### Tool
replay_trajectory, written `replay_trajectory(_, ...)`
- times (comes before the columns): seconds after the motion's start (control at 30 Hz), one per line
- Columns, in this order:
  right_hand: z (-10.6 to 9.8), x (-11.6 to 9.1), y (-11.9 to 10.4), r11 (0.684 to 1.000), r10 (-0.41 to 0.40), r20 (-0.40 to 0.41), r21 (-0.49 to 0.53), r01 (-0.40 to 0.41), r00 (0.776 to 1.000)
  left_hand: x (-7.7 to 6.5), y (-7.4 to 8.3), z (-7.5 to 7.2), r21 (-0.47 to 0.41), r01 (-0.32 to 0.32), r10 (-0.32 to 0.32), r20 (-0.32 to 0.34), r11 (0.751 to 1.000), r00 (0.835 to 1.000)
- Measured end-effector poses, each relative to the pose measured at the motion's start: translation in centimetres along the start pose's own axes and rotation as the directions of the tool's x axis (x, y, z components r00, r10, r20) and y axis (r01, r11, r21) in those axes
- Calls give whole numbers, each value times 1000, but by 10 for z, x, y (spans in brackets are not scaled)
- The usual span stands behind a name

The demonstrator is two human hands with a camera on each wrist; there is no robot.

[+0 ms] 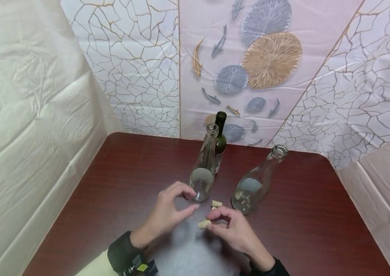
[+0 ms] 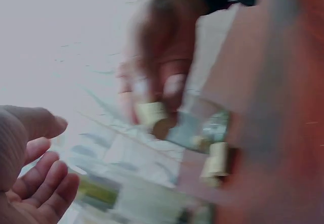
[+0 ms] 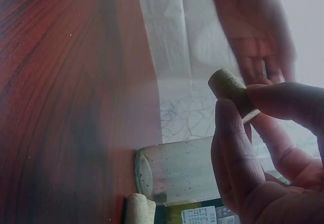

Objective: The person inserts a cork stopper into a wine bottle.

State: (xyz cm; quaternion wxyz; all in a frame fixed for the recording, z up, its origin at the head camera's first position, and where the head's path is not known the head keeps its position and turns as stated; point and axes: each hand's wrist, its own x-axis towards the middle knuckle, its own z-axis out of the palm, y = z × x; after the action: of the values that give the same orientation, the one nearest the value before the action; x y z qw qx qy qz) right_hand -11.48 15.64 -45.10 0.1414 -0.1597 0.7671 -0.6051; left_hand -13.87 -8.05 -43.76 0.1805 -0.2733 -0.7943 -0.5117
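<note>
Between thumb and fingertips my right hand (image 1: pixel 232 230) pinches a cork (image 1: pixel 203 224), held above the table; the right wrist view shows this cork (image 3: pixel 230 91) tilted in the grip. My left hand (image 1: pixel 168 209) holds nothing, its thumb and fingers apart in a loose curve beside the base of a clear glass bottle (image 1: pixel 208 153). Just beyond the right hand, a loose cork (image 1: pixel 217 203) lies on the table with another close against it, partly hidden by the fingers. To the right stands a second clear bottle (image 1: pixel 257 184), with small tan material low inside.
Behind the first clear bottle stands a dark green bottle (image 1: pixel 220 142), partly hidden by it. The dark red wooden table (image 1: pixel 139 161) ends at a patterned cloth backdrop (image 1: pixel 132 69). A pale cloth (image 1: pixel 36 115) hangs along the left side.
</note>
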Motion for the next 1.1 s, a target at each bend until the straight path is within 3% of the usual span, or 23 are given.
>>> replay_trajectory(0.23, 2, -3, 4, 1000, 19, 5, 16, -19, 1000, 45, 10, -17, -120, 158, -172, -116, 980, 978)
replay_trajectory(0.43, 2, -5, 5, 1000, 21, 1, 1, -21, 1000, 83, 17, -19, -233, 163, -199, -138, 959, 970)
replay_trajectory(0.6, -1, -6, 4, 1000, 5, 4, -25, -4, 1000, 108, 23, -10, -259, 156, -194, -129, 953, 972)
replay_trajectory(0.77, -3, -7, 3, 999, -8, 5, -46, 8, 1000, 121, 24, -3, -224, 176, -205, -117, 959, 972)
replay_trajectory(1.1, -2, -11, 5, 996, -46, -14, -75, 45, 999, 122, 20, 0, -189, 173, -196, -110, 967, 974)
